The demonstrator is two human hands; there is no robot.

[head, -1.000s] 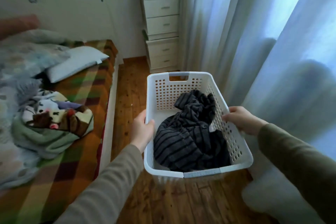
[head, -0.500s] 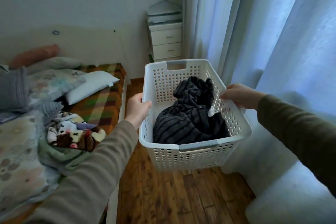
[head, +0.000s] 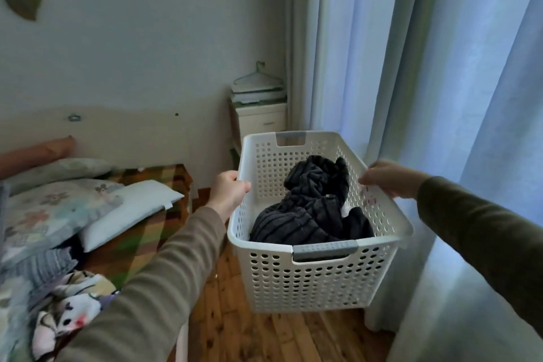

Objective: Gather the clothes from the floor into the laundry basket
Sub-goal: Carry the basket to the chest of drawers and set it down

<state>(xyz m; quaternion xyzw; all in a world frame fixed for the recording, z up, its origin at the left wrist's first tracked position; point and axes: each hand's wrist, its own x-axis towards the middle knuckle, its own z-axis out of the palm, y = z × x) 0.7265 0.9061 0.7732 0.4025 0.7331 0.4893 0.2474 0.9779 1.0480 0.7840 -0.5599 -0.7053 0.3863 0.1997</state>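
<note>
A white perforated laundry basket (head: pixel 305 282) with grey handles hangs in the air above the wooden floor, held level in front of me. My left hand (head: pixel 227 189) grips its left rim and my right hand (head: pixel 388 178) grips its right rim. Inside lies a crumpled dark striped garment (head: pixel 308 211), filling much of the bottom. No clothes show on the visible strip of floor.
A bed (head: pixel 152 220) with a plaid cover, pillows and bundled blankets runs along the left. A white drawer unit (head: pixel 260 123) with a hanger on top stands in the far corner. Pale curtains (head: pixel 440 82) hang at the right, reaching the wooden floor (head: pixel 235 332).
The basket has risen from near the floor to chest height, both hands still on its rims. The view has tilted up, showing more wall and less floor.
</note>
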